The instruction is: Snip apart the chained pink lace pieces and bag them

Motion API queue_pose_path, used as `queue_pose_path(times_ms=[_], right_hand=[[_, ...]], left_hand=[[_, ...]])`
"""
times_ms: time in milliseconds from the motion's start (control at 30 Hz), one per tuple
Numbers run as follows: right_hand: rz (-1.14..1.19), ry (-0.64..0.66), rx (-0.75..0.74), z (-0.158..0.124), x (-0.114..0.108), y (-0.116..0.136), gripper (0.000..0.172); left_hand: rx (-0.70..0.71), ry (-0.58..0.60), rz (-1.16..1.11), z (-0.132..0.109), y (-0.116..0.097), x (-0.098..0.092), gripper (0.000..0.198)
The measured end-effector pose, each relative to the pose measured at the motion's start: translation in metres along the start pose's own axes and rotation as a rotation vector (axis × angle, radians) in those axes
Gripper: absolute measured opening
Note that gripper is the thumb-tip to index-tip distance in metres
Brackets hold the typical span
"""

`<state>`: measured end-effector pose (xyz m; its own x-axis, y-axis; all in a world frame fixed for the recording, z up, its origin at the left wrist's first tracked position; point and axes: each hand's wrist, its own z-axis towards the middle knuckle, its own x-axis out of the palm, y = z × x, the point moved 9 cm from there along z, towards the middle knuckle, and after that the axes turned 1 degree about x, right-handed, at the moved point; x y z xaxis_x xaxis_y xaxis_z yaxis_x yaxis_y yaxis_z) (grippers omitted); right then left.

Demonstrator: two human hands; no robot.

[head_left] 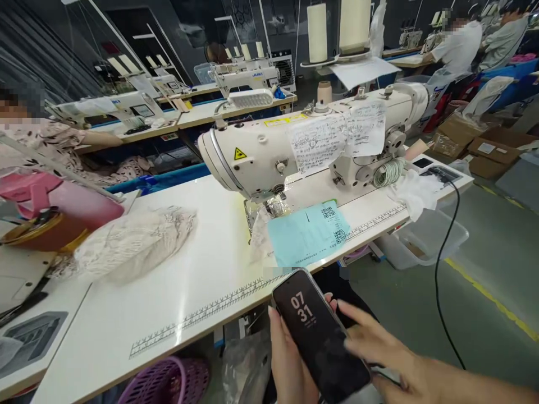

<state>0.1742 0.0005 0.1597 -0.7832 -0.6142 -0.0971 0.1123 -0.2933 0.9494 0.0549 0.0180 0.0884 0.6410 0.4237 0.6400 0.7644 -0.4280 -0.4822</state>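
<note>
Across the whole lower left runs the white sewing table (197, 224), its front edge just short of the person's hands. Stretching from the centre towards two o'clock, the industrial sewing machine (256, 146) stands with handwritten notes (320, 143) on its arm; a loose corner might flap and hide a control. Down at seven o'clock, a purple basket (185, 376) shows below the table. Between eight and nine, a pale lacy cloth bundle (138, 241) lies piled; snag it and it could slide. Close to the centre, towards four, the light-blue QR-code sheet (303, 235) lies near the front edge, and a careless wrist could sweep it off.

Now the hands! At six o'clock the left hand (288, 353) wraps the phone, thumb along one side, fingertips round the other. At four to five the right hand (381, 342), blurred, has a finger over the lower screen; whether it touches or pinches anything, I can't tell. And the smartphone (314, 331), five o'clock, reads 07 31, tilted past the table edge: one slack left grip or hard poke could drop it.
</note>
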Motion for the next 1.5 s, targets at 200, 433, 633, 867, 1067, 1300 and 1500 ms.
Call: queue_pose_path(times_ms=[200,433,633,867,1067,1300,1500], right_hand=[[0.920,-0.487,0.481,0.011,0.017,-0.074,0.030],[1.058,-0.520,0.880,0.001,0.039,-0.096,0.048],[1.164,-0.478,0.990,-0.011,0.052,-0.106,0.052],[1.263,-0.412,1.008,-0.011,0.065,-0.107,0.060],[1.296,-0.325,1.010,-0.002,0.071,-0.099,0.070],[1.285,-0.369,0.938,0.006,0.059,-0.099,0.065],[1.014,-0.455,0.755,0.025,0.019,-0.083,0.047]], left_hand=[[0.034,-0.204,-0.036,-0.001,-0.008,-0.010,0.046],[0.021,-0.145,0.047,0.002,-0.002,-0.011,0.046],[0.013,-0.060,0.020,0.006,-0.003,-0.005,0.050],[-0.011,-0.042,0.053,0.005,-0.003,-0.005,0.052],[-0.014,-0.073,0.125,0.007,-0.007,-0.004,0.056],[-0.011,-0.028,0.107,0.011,-0.013,0.007,0.055],[0.029,-0.014,0.160,0.014,-0.019,0.009,0.055]])
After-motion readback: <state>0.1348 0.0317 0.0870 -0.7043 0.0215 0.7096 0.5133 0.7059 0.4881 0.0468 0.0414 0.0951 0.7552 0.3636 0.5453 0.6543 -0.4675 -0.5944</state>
